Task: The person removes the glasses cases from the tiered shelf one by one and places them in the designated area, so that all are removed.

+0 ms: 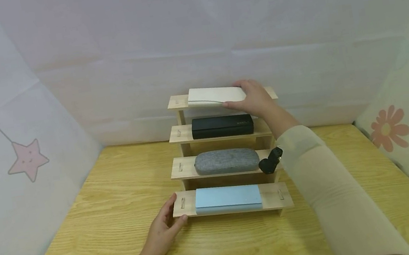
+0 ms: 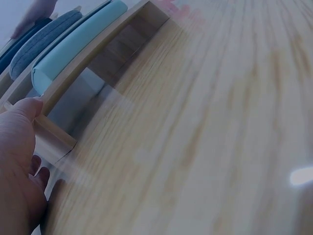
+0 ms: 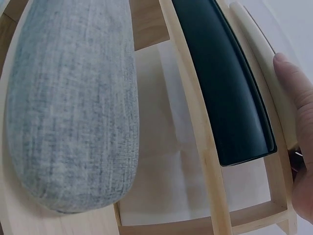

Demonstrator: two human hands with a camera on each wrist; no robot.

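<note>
A four-tier wooden display rack [image 1: 270, 192] stands on the table with one case on each tier. On the top tier lies a white glasses case [image 1: 207, 94]; my right hand [image 1: 255, 98] grips its right end, thumb along the front and fingers behind. Below it sit a black glasses case [image 1: 222, 126], a grey fabric glasses case [image 1: 227, 160] and, on the lowest tier, a light blue glasses case [image 1: 227, 197]. My left hand [image 1: 163, 229] holds the left end of the lowest tier between thumb and fingers. The right wrist view shows the right thumb [image 3: 292, 81] against the white case.
The rack rests on a wood-grain table [image 1: 119, 193]. Pale cloth walls [image 1: 134, 85] enclose the back and sides, printed with a star [image 1: 28, 160] and flowers [image 1: 387, 129]. A black wrist device [image 1: 271, 160] hangs by the right sleeve, near the grey case.
</note>
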